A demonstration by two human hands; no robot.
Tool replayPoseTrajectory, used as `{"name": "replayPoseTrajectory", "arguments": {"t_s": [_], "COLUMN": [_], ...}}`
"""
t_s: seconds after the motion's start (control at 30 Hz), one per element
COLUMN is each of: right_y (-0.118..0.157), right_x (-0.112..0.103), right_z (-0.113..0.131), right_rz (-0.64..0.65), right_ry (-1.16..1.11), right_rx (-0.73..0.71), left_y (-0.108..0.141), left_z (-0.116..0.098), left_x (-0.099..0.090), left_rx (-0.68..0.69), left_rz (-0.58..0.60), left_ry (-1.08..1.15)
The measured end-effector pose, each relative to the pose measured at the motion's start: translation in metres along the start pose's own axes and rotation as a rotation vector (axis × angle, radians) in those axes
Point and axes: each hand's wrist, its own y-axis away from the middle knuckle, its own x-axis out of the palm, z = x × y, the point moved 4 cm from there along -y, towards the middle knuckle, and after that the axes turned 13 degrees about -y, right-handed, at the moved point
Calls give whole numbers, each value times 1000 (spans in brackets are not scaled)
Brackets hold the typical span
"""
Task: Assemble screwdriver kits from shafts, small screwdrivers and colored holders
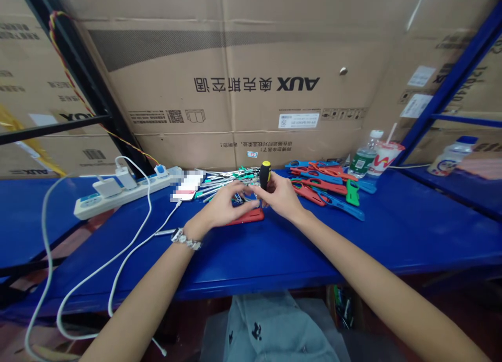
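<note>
My right hand (285, 195) is closed around a screwdriver (265, 174) with a black and yellow handle, held upright with its shaft down. Opposite it, my left hand (224, 206) curves fingers and thumb around small metal parts; what exactly they pinch is hard to make out. A flat red plastic piece (248, 216) lies on the table under the left hand, partly covered by it. Behind my hands is a pile of thin metal rods (219, 178), some with green ends. To the right lie several red and blue flat plastic pieces (323, 181) with looped ends, and a green one (352, 193).
A phone (188, 187) on a white cable and a white power strip (129, 192) with chargers sit left on the blue table (274, 257). A green-labelled bottle (363, 160), a cup with a straw (386, 158) and a blue-capped bottle (453, 155) stand right. Cardboard (251, 48) rises behind.
</note>
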Motion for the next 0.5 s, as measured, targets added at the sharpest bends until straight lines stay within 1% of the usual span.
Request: {"name": "replayPoseTrajectory", "arguments": {"t_s": [0.07,0.1,0.17,0.23,0.33,0.43,0.5], "right_y": [-1,-1,-2,-2,-2,-2,-3], "right_x": [1,1,0,-1,-1,-2,-5], "right_z": [0,0,-1,-3,-3,-1,2], "right_rz": [3,-6,-41,-62,-51,-54,-48], "right_ry": [-7,1,29,37,-2,14,12], "right_rx": [-2,3,24,39,41,41,10], "left_y": [-11,-18,-34,-48,-62,-64,-60], "left_z": [-7,-11,-21,-28,-30,-27,-25], "left_x": [-12,-15,-17,-12,-5,-1,-1], "left_rx": [-63,-91,-105,-124,-163,-157,-137], "left_rz": [-178,-235,-314,-337,-406,-420,-399], "left_ry": [112,163,260,360,455,504,515]}}
